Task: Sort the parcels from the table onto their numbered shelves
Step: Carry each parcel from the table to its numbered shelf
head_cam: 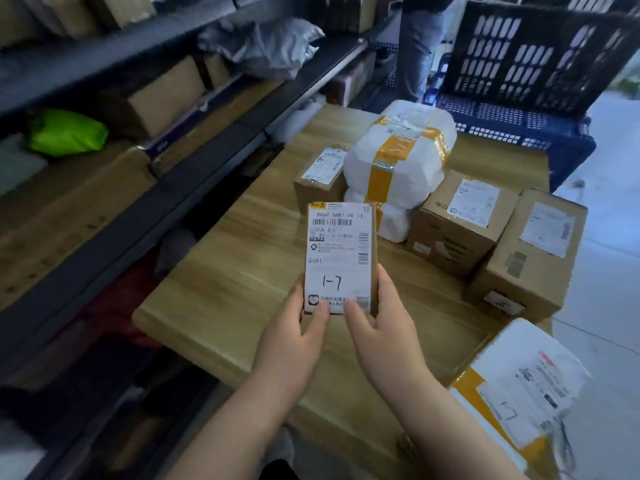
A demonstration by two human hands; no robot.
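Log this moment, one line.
held: small box marked 1-7 | grip: left hand, right hand | table: more parcels waiting | shelved: no

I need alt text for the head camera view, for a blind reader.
The left hand and right hand hold a small brown cardboard parcel, hand-marked 1-7 on its white label, above a wooden table. Behind it sit brown cardboard boxes and a white bundle taped in yellow; dark metal shelves stand left.

Pale floor (609, 271), dark plastic crates (540, 10)

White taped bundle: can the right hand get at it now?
Likely not yet: right hand and left hand both grip the 1-7 box. Once freed, nothing blocks the white taped bundle.
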